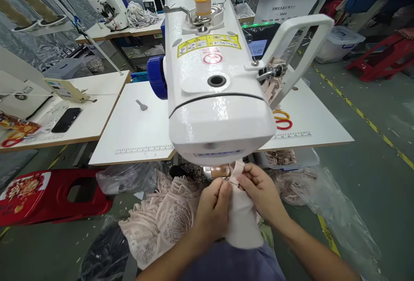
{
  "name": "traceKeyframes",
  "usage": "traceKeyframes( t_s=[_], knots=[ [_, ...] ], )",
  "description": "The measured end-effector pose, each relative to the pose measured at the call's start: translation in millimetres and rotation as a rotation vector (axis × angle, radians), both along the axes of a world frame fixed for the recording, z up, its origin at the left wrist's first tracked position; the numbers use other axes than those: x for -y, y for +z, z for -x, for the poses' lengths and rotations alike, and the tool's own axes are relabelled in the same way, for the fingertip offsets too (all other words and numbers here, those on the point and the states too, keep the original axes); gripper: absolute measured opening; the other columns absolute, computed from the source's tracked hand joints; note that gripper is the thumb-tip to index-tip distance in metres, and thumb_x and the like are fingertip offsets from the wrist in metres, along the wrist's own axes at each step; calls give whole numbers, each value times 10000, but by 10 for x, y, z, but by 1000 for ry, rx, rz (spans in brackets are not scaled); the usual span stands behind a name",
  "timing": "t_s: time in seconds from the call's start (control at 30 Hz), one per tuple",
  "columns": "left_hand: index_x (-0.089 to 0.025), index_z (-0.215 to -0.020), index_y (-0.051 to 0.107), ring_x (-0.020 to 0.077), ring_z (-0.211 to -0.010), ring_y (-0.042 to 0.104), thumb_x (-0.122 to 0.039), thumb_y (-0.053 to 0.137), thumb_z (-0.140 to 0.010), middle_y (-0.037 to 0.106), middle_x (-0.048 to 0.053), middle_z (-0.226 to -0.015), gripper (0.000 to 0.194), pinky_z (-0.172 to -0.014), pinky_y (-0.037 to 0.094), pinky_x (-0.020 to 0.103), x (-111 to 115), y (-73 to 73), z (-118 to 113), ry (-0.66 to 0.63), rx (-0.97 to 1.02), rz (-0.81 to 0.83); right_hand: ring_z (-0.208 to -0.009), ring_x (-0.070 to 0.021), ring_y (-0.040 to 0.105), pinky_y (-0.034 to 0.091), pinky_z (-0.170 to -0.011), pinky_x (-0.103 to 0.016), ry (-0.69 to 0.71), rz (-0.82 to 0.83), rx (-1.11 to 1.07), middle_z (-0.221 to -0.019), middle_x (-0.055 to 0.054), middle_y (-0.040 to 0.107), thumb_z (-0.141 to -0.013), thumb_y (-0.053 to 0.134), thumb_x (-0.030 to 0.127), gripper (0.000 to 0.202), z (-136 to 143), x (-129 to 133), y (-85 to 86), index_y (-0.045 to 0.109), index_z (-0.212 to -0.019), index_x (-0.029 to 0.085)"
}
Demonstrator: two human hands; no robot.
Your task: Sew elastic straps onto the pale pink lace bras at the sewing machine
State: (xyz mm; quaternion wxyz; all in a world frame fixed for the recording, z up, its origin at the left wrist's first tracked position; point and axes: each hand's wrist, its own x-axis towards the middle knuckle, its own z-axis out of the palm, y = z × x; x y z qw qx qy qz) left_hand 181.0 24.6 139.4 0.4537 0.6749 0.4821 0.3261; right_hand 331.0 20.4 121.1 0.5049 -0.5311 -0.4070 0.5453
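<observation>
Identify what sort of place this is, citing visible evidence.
Probably a garment sewing workshop: a white sewing machine in front, a heap of lacy pieces below, and brown thread cones at upper left.

l fingers (224,195), r fingers (248,185) grip pale fabric (244,225) nr sewing mach (223,121); lacy pile (171,218) alongside

A white table (139,130) is carrying a sewing machine (220,117), scissors (284,120) and a small grey object (141,105) — another table (92,117) is holding a phone (66,120), the floor (371,186) a red stool (56,197).

Bare hands (213,207) and forearms (310,244), bluish-purple clothing (233,264)
</observation>
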Motion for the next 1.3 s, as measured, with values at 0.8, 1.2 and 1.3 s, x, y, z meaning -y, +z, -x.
traceKeyframes(
  t_s=[0.8,1.2,1.3],
  knots=[
    [-166,-1031,744,172,-552,656,-288,408,-1018,722,14,-646,358,-525,350,301,-244,-86,309,55,-635,-635,-521,-171,471,408,-512,-289,147,-301,558,-540,34,509,-818,583,272,184,-97,-901,69,505,-653,244],
    [-168,-962,755,190,-595,688,-338,355,-1040,723,30,-637,441,-540,393,292,-272,-102,389,93,-659,-727,-627,-178,539,465,-558,-288,112,-305,605,-752,-3,661,-842,545,275,185,-45,-873,62,673,-968,230],
    [-193,-800,737,168,-532,644,-338,361,-1038,680,12,-574,468,-533,383,282,-279,-88,401,119,-569,-703,-672,-191,578,504,-582,-302,100,-321,646,-812,-25,687,-846,525,295,226,-30,-851,33,678,-991,215]
  ],
)
